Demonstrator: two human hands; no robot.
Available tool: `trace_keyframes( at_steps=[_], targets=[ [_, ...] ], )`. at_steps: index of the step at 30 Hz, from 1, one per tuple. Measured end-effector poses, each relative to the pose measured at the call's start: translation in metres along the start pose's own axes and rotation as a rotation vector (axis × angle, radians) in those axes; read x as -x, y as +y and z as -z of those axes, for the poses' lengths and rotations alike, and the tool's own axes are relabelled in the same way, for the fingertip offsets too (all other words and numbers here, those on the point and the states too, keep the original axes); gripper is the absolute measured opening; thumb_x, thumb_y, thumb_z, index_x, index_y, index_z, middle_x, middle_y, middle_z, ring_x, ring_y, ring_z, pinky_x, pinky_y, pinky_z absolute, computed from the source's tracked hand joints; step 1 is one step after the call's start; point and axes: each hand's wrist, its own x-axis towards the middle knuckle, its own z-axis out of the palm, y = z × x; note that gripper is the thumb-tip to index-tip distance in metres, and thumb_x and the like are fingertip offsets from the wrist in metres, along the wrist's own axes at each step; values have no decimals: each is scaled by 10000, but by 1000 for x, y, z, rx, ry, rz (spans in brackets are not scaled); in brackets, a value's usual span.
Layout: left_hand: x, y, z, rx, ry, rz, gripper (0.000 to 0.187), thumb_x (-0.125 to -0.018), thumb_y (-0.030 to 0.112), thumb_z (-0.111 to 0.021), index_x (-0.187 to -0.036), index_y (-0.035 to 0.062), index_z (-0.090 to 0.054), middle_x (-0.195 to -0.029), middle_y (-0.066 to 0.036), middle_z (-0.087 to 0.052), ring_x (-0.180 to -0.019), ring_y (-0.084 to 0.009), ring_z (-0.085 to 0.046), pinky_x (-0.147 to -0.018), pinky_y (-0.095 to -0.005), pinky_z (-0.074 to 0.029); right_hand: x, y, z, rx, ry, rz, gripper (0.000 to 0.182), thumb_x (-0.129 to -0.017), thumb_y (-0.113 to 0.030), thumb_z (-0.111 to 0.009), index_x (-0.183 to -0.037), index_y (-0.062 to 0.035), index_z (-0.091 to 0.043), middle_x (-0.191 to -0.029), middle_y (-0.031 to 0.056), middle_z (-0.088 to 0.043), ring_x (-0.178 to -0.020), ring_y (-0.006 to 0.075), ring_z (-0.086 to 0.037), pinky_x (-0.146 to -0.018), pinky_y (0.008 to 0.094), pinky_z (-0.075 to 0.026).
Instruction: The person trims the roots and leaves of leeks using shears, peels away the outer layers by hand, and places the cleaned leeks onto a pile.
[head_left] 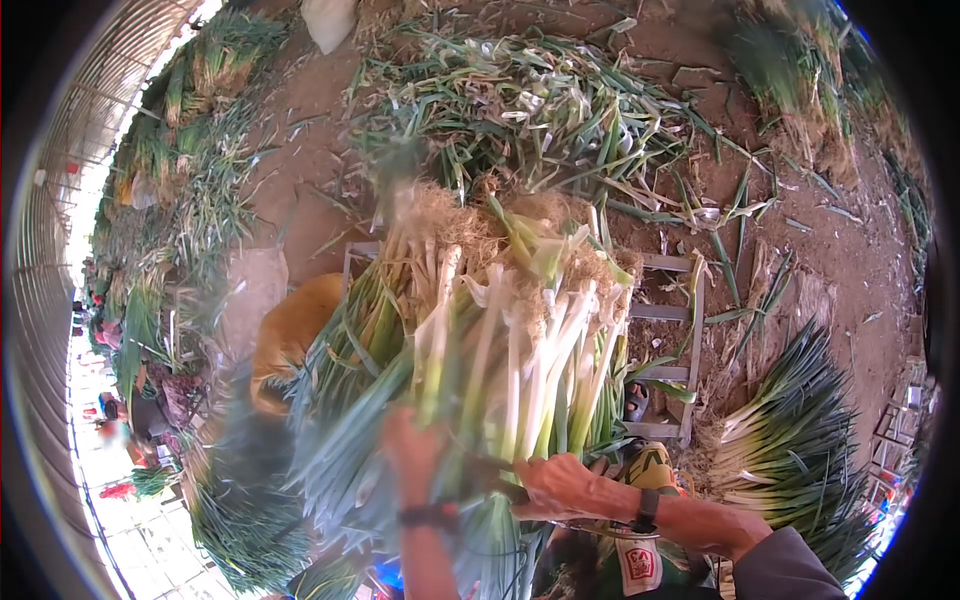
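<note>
A large bundle of leeks (480, 340) stands upright at centre, over a metal frame (668, 350). Left hand (415, 450) grips its stalks, fingers wrapped, blurred. Right hand (565, 488) presses the near side, fingers together. Trimmings heap (530, 100) lies far; another finished-looking bundle (790, 450) lies right. Bundling appears well advanced.

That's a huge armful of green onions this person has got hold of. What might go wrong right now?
1. The bundle is wide and looks loose; both hands, left and right, grip only its middle, so stalks may slip out.
2. The rooty ends hang over the metal frame; they could snag on it.
3. The trimmings strewn over the dirt could cause a slip.
</note>
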Motion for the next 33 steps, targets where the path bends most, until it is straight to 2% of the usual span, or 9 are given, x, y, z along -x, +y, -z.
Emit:
trace_keyframes(
  at_steps=[6,11,14,17,18,24,26,28,33],
  targets=[
    [3,18,-12,-56,-30,28,455,-671,138,-826,-1061,41,-612,-1064,-181,-612,-1028,-395,-573,-879,-476,-472,1,-5,8,34,-118,-36,569,-865,-427,-674,-1066,92,-559,-721,218,-640,-516,336,-624,-421,464,-465],
    [9,24,-19,-22,24,7,399,-687,85,-751,-1061,28,-627,-1082,-191,-617,-1027,-402,-591,-864,-475,-492,-5,8,1,97,29,-43,555,-884,-402,-658,-1246,7,-557,-775,189,-663,-539,310,-631,-445,455,-492],
    [7,17,-18,-41,6,-47,417,-682,75,-724,-1086,14,-637,-1103,-187,-629,-1057,-395,-596,-893,-475,-490,-19,9,19,-37,-8,-187,599,-871,-387,-654,-1376,-84,-542,-773,171,-677,-549,297,-643,-477,447,-515],
    [5,22,-7,3,-32,-55,428,-688,81,-709,-1104,4,-648,-1125,-182,-638,-1078,-390,-597,-920,-474,-484,-35,15,31,-40,-26,-282,678,-846,-389,-658,-1454,-131,-506,-763,181,-688,-561,282,-657,-501,433,-531],
    [4,20,-8,-3,-31,-59,431,-688,83,-706,-1108,1,-649,-1133,-184,-638,-1082,-391,-597,-927,-475,-481,-41,21,29,-31,-5,-305,702,-829,-408,-661,-1470,-169,-501,-748,183,-695,-567,275,-663,-510,425,-538],
    [2,17,-9,39,-83,-38,436,-692,88,-692,-1115,-10,-648,-1146,-198,-637,-1094,-399,-592,-952,-481,-470,-73,46,35,84,130,-284,694,-851,-430,-641,-1493,-217,-489,-723,155,-695,-528,257,-643,-486,413,-520],
    [3,15,-13,66,-74,-57,432,-690,92,-692,-1107,-12,-645,-1139,-203,-637,-1095,-402,-590,-954,-482,-468,-78,44,48,62,125,-291,465,-826,-392,-645,-1132,-46,-592,-735,153,-687,-593,280,-670,-520,418,-531],
    [3,17,-12,65,-89,-28,427,-685,92,-692,-1096,-13,-640,-1125,-209,-638,-1085,-406,-592,-948,-483,-471,-85,41,61,61,115,-316,439,-816,-385,-640,-938,36,-643,-735,148,-681,-620,291,-679,-533,420,-532],
    [0,15,-13,93,-110,2,426,-679,102,-692,-1081,-23,-626,-1087,-225,-637,-1048,-425,-599,-924,-487,-480,-104,45,72,161,165,-321,444,-835,-419,-607,-868,23,-637,-705,121,-661,-592,268,-658,-502,401,-509]
  ],
)
